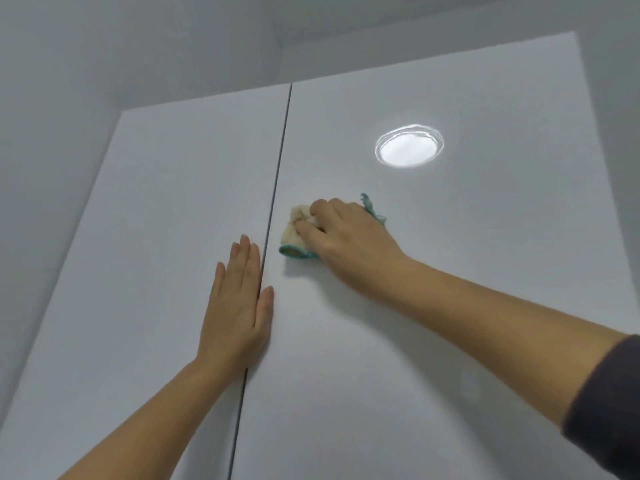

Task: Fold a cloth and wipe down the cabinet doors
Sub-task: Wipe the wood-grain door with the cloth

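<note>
Two glossy white cabinet doors fill the view, the left door (156,237) and the right door (467,254), split by a thin dark gap. My right hand (346,237) grips a bunched beige cloth with a teal edge (292,233) and presses it on the right door just beside the gap. My left hand (239,306) lies flat with straight fingers on the left door, its thumb across the gap. Most of the cloth is hidden under my right hand.
A round ceiling light is reflected on the right door (408,145). Grey wall (52,133) borders the cabinet on the left, and the ceiling (311,15) runs above it. No handles show on the doors.
</note>
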